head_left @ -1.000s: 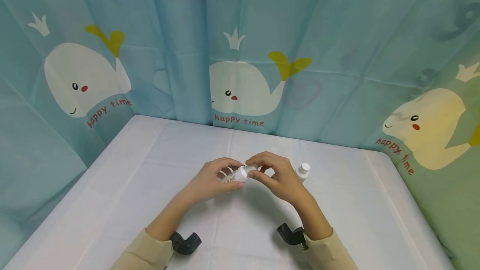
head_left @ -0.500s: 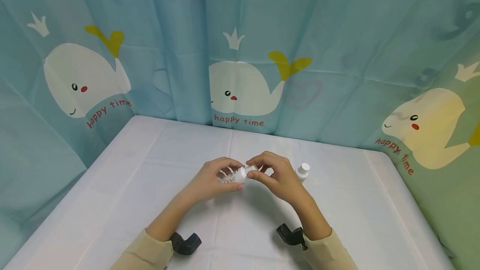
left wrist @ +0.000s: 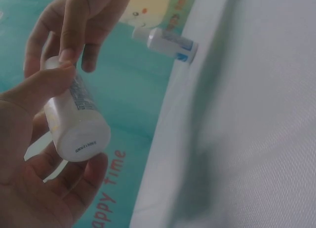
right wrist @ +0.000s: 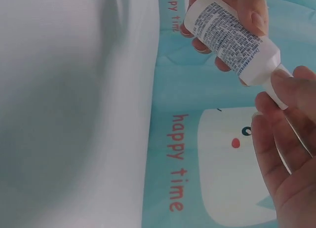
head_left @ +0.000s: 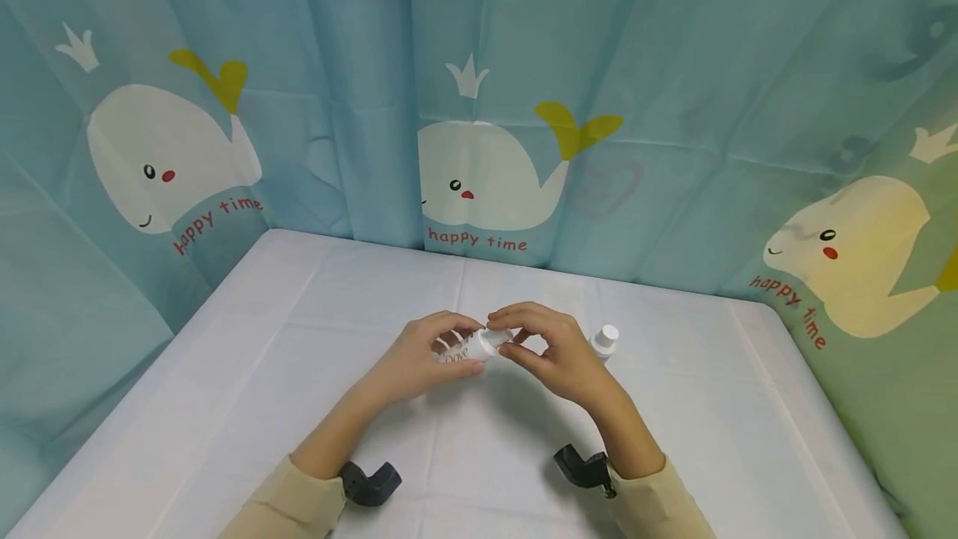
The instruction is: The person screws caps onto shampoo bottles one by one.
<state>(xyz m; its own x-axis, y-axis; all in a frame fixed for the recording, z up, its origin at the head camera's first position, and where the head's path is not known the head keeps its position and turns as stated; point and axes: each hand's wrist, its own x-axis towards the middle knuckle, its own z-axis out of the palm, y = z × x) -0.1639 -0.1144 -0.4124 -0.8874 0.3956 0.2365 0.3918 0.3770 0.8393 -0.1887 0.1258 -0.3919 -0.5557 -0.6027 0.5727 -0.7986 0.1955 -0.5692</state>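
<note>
My left hand [head_left: 419, 360] grips a small white Dove bottle [head_left: 466, 348] around its body, above the tabletop. The bottle leans, with its cap end toward the right hand and its flat base [left wrist: 84, 136] facing the left wrist camera. At the other end, my right hand [head_left: 550, 348] pinches the white cap [right wrist: 274, 94] between thumb and fingers. Fine dark print covers the side of the bottle [right wrist: 227, 38] in the right wrist view. A second white bottle [head_left: 603, 342] with a white cap stands upright just beyond the right hand, partly hidden by it.
A white cloth covers the table [head_left: 337, 289]. Behind it and along the sides hangs a blue-green curtain [head_left: 359, 106] printed with whales. Dark wrist mounts [head_left: 370, 485] stick inward from both sleeves.
The right fingers turn and shift slightly on the cap, the index finger moving a little left. The left hand and the bottle barely move; the second bottle stays put.
</note>
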